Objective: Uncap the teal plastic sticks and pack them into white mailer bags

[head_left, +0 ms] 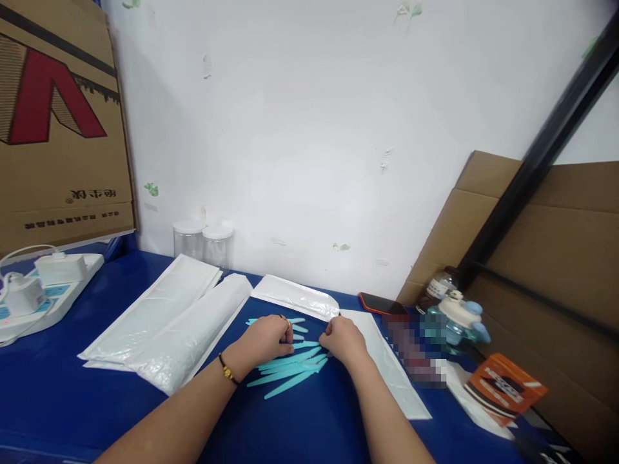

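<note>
Slim teal plastic sticks (283, 385), flat and tapered, lie fanned out on the blue tabletop (309, 438). Over the left part of this pile is my left hand (271, 336), its fingers curled in and the thumb pointing right; anything inside it is hidden. My right hand (344, 338) is closed in a pinch at the right ends of the sticks. One stick spans the gap between both hands, but I cannot tell which hand grips it. Just behind my hands lies a narrow white bubble mailer (296, 295).
Larger white padded mailers (159, 309) lie at left, a flat white mailer (394, 367) at right. Lidded clear jars (188, 241) stand by the wall. Further right are a phone (382, 304), a teal bottle (452, 325) and an orange packet (505, 388). A power strip (72, 293) sits far left.
</note>
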{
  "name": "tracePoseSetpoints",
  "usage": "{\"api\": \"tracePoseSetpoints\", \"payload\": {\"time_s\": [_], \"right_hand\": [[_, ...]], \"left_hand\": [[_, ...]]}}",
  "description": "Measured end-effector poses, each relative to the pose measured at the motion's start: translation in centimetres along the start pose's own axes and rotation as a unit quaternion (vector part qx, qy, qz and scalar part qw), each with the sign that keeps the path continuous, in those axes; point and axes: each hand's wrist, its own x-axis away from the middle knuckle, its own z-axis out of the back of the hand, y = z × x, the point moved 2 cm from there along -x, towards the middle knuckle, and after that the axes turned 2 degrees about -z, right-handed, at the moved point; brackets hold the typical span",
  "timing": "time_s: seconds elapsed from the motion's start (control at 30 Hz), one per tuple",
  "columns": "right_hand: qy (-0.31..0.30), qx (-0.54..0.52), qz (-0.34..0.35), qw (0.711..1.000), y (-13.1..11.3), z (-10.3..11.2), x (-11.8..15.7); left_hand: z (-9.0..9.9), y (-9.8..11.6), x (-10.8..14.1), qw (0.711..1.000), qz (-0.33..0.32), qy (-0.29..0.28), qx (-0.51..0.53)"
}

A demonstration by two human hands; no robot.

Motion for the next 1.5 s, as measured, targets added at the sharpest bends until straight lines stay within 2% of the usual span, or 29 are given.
{"api": "tracePoseSetpoints", "payload": {"time_s": [0.13, 0.27, 0.33, 0.5, 0.6, 0.73, 0.97, 1.3, 1.37, 1.5], "right_hand": [[-0.001, -0.144, -0.005, 0.99, 1.0, 0.4, -0.3], [-0.061, -0.345, -0.022, 0.936, 1.4, 0.7, -0.4], [-0.072, -0.404, -0.024, 0.912, 1.3, 1.0, -0.4], [-0.124, -0.535, -0.044, 0.834, 0.9, 1.4, 0.0], [-0.147, -0.572, -0.046, 0.806, 0.6, 1.5, 0.2], [-0.135, -0.602, -0.047, 0.786, 0.2, 1.5, 0.3], [-0.113, -0.601, -0.035, 0.79, 0.0, 1.4, 0.4], [-0.165, -0.566, 0.004, 0.807, -1.2, 1.0, 1.1], [-0.154, -0.53, 0.012, 0.834, -0.7, 1.4, 0.9], [-0.098, -0.369, 0.034, 0.924, 1.4, 2.2, 0.4]], "left_hand": [[-0.1, 0.3, -0.3, 0.999, 0.0, -0.002, -0.036], [-0.1, 0.4, -0.6, 0.998, -0.008, 0.016, -0.067], [-0.1, 0.0, -0.7, 0.999, -0.008, 0.019, -0.037], [0.1, -1.0, -0.9, 0.993, -0.004, 0.007, 0.122], [0.5, -1.0, -0.9, 0.985, -0.001, 0.008, 0.175], [0.7, -0.8, -0.9, 0.979, -0.003, 0.003, 0.205], [0.6, -0.8, -0.8, 0.979, -0.015, 0.003, 0.202], [0.8, -0.3, -0.8, 0.975, -0.005, 0.015, 0.22], [0.7, -0.6, -0.8, 0.982, -0.003, 0.03, 0.187], [0.7, -1.7, -0.9, 0.996, 0.007, 0.076, 0.051]]}}
